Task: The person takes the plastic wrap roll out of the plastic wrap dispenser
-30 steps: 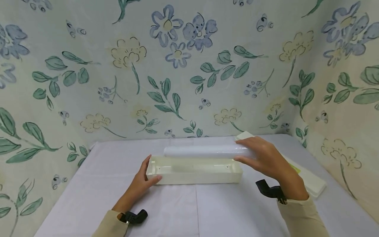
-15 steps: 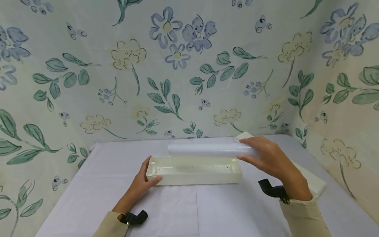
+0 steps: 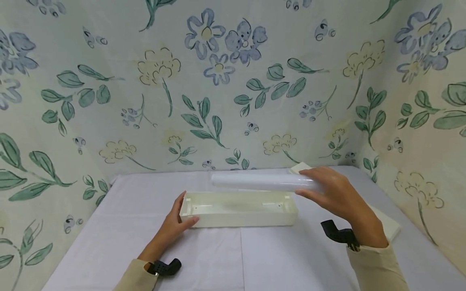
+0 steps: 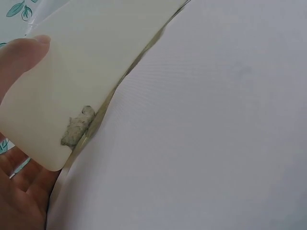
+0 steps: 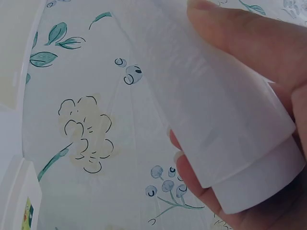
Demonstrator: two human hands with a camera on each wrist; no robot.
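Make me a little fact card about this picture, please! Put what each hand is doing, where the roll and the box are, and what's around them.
Left hand: grips the left end of the box
Right hand: holds the roll near its right end
Roll: white, held up in the air, not in the box
Box: long, pale, open at the top, on the cloth
Flat piece: pale, on the right, partly hidden behind the right arm
Background: flowers and leaves on the wall covering

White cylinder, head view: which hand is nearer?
Right. The right hand grips the white cylinder at its right end; the left hand, apart from it, holds the cream box by its left end.
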